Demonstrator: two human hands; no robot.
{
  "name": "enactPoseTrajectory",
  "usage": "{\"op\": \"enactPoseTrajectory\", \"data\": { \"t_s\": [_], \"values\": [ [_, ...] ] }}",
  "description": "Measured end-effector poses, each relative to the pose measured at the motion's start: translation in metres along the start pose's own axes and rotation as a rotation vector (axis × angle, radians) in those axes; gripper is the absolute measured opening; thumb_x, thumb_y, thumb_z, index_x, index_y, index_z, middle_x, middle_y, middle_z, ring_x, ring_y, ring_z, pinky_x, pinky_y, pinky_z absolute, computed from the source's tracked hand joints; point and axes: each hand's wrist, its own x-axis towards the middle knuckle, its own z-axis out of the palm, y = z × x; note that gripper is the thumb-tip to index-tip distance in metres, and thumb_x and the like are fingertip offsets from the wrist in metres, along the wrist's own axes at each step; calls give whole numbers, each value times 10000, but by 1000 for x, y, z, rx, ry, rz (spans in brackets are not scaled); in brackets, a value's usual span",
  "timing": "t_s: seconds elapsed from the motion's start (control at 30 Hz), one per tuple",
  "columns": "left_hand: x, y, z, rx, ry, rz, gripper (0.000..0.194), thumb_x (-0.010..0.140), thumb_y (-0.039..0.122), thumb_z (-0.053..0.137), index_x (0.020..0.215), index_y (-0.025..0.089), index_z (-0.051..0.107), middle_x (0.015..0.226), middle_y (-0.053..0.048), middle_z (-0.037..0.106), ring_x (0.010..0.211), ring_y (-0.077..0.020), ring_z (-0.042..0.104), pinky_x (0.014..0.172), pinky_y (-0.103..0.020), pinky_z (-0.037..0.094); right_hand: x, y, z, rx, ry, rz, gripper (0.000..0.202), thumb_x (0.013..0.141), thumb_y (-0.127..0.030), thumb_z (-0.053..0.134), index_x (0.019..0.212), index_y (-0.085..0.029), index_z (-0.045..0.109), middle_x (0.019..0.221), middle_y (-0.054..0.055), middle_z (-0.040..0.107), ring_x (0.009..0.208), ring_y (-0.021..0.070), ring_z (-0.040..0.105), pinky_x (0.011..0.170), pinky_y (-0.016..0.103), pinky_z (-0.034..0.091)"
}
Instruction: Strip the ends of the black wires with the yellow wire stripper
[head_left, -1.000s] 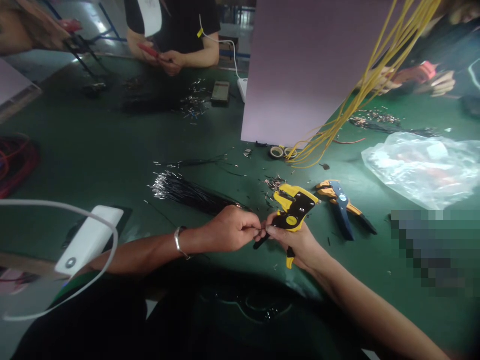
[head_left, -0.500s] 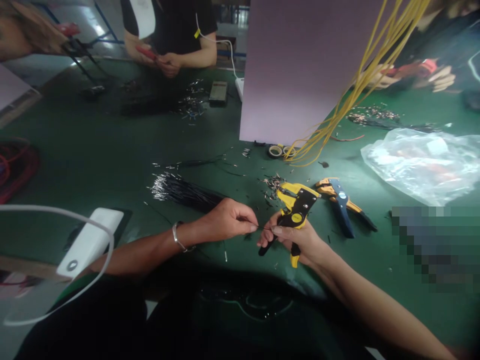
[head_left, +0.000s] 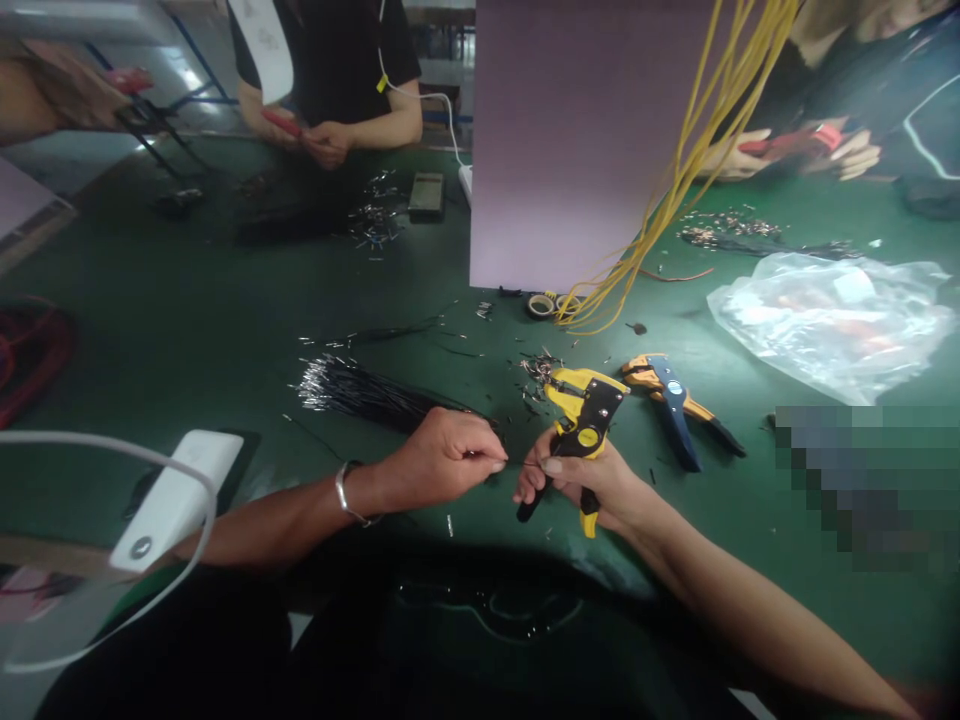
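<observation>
My left hand (head_left: 456, 455) is closed in a pinch, with a thin black wire (head_left: 517, 461) running from its fingertips across to my right hand (head_left: 581, 470). In my right hand sit the yellow and black wire strippers (head_left: 589, 405), jaws pointing away from me; the thumb and fingers also meet at the wire. Behind my left hand lies a bundle of black wires (head_left: 375, 390) with bright, silvery ends toward the left. Beyond the stripper jaws is a small heap of wire scraps (head_left: 541, 368).
Blue and orange wire strippers (head_left: 675, 400) lie to the right, near a clear plastic bag (head_left: 832, 315). Yellow wires (head_left: 667, 210) hang before an upright panel (head_left: 577, 140), with tape rolls (head_left: 541, 305) at its foot. A white power strip (head_left: 176, 500) is at left. Co-workers sit across the table (head_left: 187, 300).
The view has shifted slightly. My left hand has turned a little, its fingers curling more tightly, while my right hand keeps the wire strippers in about the same place.
</observation>
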Motion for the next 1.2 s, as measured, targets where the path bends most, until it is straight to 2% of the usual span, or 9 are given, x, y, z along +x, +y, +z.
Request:
{"op": "enactPoseTrajectory", "data": {
  "t_s": [0.3, 0.47, 0.53, 0.7, 0.83, 0.97, 1.2],
  "values": [
    [-2, -7, -2, 188, 195, 90, 160, 801, 104, 574, 666, 150, 648, 577, -5, 627, 534, -85, 566, 536, -187, 429, -3, -11, -5, -75, 80, -69, 143, 756, -243, 724, 789, -177, 601, 707, 18, 644, 707, 212, 649, 764, 457, 505],
    [-2, -8, -4, 289, 226, 104, 161, 790, 89, 574, 669, 152, 660, 576, -7, 634, 535, -89, 574, 529, -195, 426, -5, -6, -1, -199, 91, -28, 140, 757, -226, 722, 826, -164, 617, 737, 38, 668, 721, 216, 649, 743, 428, 506],
    [-1, -5, -8, 223, 214, 44, 152, 787, 92, 581, 684, 154, 674, 598, -9, 650, 548, -86, 586, 532, -190, 434, -7, -6, 0, -231, 67, 30, 146, 761, -228, 717, 844, -156, 620, 741, 47, 678, 727, 218, 652, 744, 421, 507],
    [5, 0, -17, -109, 163, -240, 107, 762, 142, 622, 683, 148, 693, 627, -14, 671, 567, -85, 607, 535, -181, 464, -8, -4, -1, -250, -4, 123, 170, 757, -232, 717, 863, -139, 623, 741, 57, 692, 717, 213, 656, 754, 410, 504],
    [8, -2, -16, -198, 132, -371, 78, 725, 156, 646, 669, 133, 695, 614, -16, 669, 559, -86, 594, 535, -182, 461, -9, 1, 3, -248, -45, 175, 183, 751, -235, 725, 870, -138, 624, 742, 49, 685, 713, 202, 654, 744, 386, 497],
    [9, -2, -14, -232, 68, -430, 77, 711, 166, 649, 661, 128, 693, 626, -21, 681, 580, -93, 597, 544, -184, 455, -9, 3, 8, -276, -59, 205, 192, 741, -261, 735, 846, -146, 624, 718, 44, 680, 708, 194, 642, 715, 356, 490],
    [10, -1, -17, -223, 26, -451, 71, 703, 152, 646, 670, 122, 701, 638, -15, 681, 603, -90, 588, 559, -178, 439, -10, 8, 6, -311, -46, 191, 197, 774, -290, 715, 857, -141, 619, 731, 58, 686, 705, 196, 639, 730, 369, 489]
  ]
}}
